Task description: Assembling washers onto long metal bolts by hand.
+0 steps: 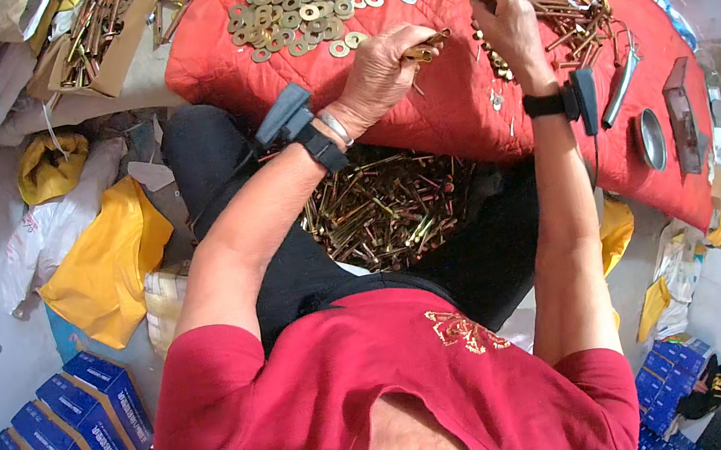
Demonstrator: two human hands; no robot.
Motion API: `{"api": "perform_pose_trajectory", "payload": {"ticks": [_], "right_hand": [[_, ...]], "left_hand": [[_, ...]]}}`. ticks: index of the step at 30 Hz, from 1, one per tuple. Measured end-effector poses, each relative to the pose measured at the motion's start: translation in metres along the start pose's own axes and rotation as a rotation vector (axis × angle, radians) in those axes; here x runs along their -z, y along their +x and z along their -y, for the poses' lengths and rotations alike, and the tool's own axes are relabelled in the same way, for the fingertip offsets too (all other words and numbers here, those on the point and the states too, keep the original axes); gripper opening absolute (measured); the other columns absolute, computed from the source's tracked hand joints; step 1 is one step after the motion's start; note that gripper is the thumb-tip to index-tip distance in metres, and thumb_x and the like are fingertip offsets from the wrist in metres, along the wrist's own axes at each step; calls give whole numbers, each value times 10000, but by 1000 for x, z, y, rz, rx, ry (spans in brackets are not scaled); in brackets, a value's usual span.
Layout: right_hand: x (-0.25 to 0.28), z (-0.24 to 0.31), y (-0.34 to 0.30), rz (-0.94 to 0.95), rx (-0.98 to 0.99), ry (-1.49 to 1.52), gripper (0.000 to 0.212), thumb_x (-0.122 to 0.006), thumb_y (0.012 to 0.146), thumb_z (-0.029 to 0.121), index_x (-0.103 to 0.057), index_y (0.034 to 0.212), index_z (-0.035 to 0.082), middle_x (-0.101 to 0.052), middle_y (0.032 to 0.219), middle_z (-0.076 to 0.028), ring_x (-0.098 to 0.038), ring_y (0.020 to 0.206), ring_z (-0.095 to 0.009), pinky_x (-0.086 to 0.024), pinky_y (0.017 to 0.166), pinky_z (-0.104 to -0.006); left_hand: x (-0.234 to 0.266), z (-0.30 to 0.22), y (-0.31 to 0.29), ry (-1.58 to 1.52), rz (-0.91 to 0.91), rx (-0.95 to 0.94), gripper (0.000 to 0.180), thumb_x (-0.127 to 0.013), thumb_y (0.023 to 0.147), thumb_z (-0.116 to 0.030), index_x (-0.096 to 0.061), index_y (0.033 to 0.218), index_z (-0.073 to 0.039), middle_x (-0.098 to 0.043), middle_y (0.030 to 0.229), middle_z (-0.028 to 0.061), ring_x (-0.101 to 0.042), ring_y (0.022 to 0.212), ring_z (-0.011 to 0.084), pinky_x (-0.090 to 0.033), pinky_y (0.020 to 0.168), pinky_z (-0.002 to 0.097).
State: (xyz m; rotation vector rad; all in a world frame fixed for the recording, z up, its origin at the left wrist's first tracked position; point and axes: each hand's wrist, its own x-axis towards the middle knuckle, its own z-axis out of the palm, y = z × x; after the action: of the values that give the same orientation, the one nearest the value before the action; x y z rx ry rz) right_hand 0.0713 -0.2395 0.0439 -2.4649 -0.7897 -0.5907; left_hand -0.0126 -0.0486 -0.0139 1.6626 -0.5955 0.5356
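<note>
Partly inside left hand, brassy rods

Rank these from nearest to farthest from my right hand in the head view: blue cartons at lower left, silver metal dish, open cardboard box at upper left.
From your right hand:
1. Silver metal dish, right side of the red cloth.
2. Open cardboard box, upper left.
3. Blue cartons, lower left.

The head view, from the left of two head-worn fisheyes, looks steeply down from close above the crimson shirt, past left hand and right hand, onto red quilted cloth (straight edges bow toward the rim).
</note>
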Motion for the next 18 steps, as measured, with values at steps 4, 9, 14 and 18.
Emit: {"api": "perform_pose_trajectory", "payload": {"ticks": [4, 9, 14, 18], "right_hand": [[14, 28, -4, 65, -226, 277, 144, -575, 806, 119, -628, 901, 24, -619, 809, -122, -602, 744, -227, -467, 671, -318], [-1, 58, -31, 222, -540, 768, 129, -580, 830, 128, -620, 905, 31, -570, 707, 13, -502, 636, -65, -407, 570, -222], [-16, 83, -34, 16, -254, 644, 81, -568, 848, 20, -610, 917, 24, -559, 743, -21, -522, 615, -97, -415, 545, -249], [-14, 89, -34, -58, -19, 305, 111, -572, 832, 11, -613, 936, 15, -557, 780, -96, -565, 658, -220, -446, 578, -305]], "left_hand": [[4, 5, -2, -93, -41, 285, 203, -477, 886, 39, -597, 1025, -48, -651, 830, 28, -605, 618, 87, -499, 564, 219], [1, -5, -3, -74, -97, 297, 127, -593, 886, -128, -605, 982, -45, -658, 761, 40, -624, 611, 101, -488, 545, 242], [3, -10, -2, -48, -102, 268, 119, -588, 872, -79, -605, 983, -38, -656, 738, 57, -614, 589, 114, -481, 532, 259], [0, -6, -1, 41, -120, 215, 145, -593, 840, -39, -603, 985, -32, -655, 734, 68, -609, 580, 125, -479, 533, 272]]}}
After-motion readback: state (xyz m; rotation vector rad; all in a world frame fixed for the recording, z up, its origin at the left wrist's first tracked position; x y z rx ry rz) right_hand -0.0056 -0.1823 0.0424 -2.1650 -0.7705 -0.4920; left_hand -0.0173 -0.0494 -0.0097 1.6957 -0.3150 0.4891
